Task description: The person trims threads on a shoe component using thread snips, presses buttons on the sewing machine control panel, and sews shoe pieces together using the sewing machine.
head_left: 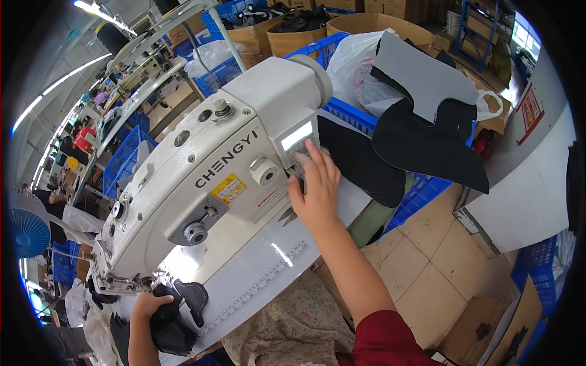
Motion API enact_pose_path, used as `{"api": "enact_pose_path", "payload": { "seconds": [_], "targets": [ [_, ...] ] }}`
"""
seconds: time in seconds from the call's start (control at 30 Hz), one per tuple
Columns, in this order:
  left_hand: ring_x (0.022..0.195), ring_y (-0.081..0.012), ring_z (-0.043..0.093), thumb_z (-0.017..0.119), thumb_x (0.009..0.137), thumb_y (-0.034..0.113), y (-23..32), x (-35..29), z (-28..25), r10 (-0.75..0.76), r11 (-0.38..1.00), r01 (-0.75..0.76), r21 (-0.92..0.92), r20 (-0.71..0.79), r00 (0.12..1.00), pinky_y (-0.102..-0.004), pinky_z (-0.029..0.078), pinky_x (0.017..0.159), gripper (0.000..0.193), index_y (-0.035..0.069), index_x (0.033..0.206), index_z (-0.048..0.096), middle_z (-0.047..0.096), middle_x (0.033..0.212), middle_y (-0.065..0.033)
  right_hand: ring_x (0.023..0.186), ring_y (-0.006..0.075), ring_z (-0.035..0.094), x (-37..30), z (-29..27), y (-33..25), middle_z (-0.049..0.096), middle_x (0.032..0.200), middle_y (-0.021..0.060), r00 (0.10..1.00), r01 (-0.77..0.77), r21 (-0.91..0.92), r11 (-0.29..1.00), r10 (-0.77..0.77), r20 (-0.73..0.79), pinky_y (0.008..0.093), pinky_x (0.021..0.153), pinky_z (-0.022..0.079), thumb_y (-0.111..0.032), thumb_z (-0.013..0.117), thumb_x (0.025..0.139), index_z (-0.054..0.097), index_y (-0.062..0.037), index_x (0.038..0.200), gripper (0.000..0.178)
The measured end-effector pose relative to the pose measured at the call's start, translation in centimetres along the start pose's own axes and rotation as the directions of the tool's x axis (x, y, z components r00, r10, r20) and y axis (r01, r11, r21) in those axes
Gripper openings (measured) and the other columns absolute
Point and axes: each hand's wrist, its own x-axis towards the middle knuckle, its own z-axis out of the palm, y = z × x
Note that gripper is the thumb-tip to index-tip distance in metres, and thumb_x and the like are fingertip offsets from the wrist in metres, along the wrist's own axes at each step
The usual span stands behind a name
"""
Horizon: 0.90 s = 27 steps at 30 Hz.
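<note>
A white industrial sewing machine (226, 158) stretches across the left and middle of the head view. My right hand (317, 189) has its fingers apart, with the fingertips on the buttons of the control panel (297, 137) below its lit screen. Low on the left, beside the needle area, my left hand (148, 304) is closed on a black sewn piece (174, 332), its thumb over the material and the other fingers mostly hidden. A curved black flap (194, 300) of it lies on the white table (259, 283). Pointed metal blades (287, 216) lie near my right hand.
To the right, a blue crate (421, 198) bears black cut panels (427, 143), a grey panel (421, 73) and plastic bags. A blue fan (29, 233) stands at far left. Cardboard boxes (381, 27) fill the back. More sewing tables and people are at upper left.
</note>
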Motion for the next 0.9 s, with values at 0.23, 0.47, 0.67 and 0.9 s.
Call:
{"api": "enact_pose_path", "payload": {
  "seconds": [0.23,0.47,0.67,0.9],
  "targets": [
    [0.081,-0.0190,0.064,0.083,0.061,0.018,-2.2,0.9,-0.2,0.013,1.000,-0.013,0.000,-0.024,1.000,-0.0315,0.051,0.078,0.050,0.000,0.104,0.066,0.068,0.092,-0.0084,0.121,0.0336,0.046,-0.1,0.3,0.0,0.049,0.136,0.0179,1.000,-0.007,0.014,1.000,0.007,-0.004,0.0468,0.098,0.032,-0.009,0.060,0.076,0.058,-0.0022,0.112,0.036],
    [0.081,-0.0185,0.064,0.083,0.061,0.017,-2.7,1.6,-0.2,-0.026,0.999,0.027,0.034,-0.008,1.000,-0.0310,0.051,0.078,0.045,0.001,0.100,0.068,0.069,0.090,-0.0077,0.121,0.0341,0.046,0.0,-0.1,0.2,0.048,0.137,0.0180,1.000,0.000,0.002,1.000,-0.001,0.012,0.0473,0.099,0.032,-0.010,0.060,0.077,0.058,-0.0020,0.112,0.036],
    [0.081,-0.0199,0.065,0.084,0.060,0.015,-3.4,1.9,0.1,0.070,0.996,-0.068,0.050,-0.028,0.997,-0.0320,0.051,0.079,0.047,0.000,0.101,0.068,0.069,0.091,-0.0094,0.122,0.0336,0.046,0.1,-0.4,0.1,0.048,0.137,0.0176,0.999,-0.003,-0.005,1.000,0.003,0.041,0.0460,0.097,0.034,-0.010,0.060,0.077,0.057,-0.0022,0.111,0.035],
    [0.080,-0.0213,0.065,0.083,0.061,0.014,-3.4,1.9,-0.1,0.012,0.999,-0.011,0.031,-0.024,1.000,-0.0341,0.052,0.077,0.049,-0.004,0.103,0.065,0.069,0.091,-0.0113,0.121,0.0338,0.047,0.2,-0.5,0.0,0.051,0.134,0.0165,1.000,0.000,0.022,1.000,0.000,0.003,0.0458,0.094,0.035,-0.008,0.060,0.077,0.056,-0.0026,0.107,0.031]
  ]
}}
